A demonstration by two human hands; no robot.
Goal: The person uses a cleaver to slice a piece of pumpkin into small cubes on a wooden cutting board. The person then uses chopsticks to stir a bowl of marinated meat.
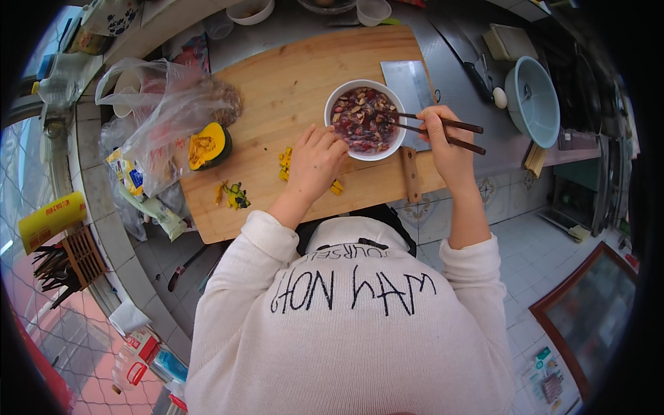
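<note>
A white bowl stands on the wooden cutting board, filled with reddish-purple liquid, beans and pale brown chips. My left hand holds the bowl's near left rim with its fingers. In my right hand are dark wooden chopsticks, their tips dipped into the mix. Right beside the bowl lies a cleaver, its handle toward me. Small yellow pumpkin cubes sit by my left hand, partly covered by it. Farther left are green rind scraps and a cut pumpkin piece.
Clear plastic bags crowd the board's left side. On the right counter are a knife, an egg and a pale blue basin with a spoon in it. Small bowls line the back.
</note>
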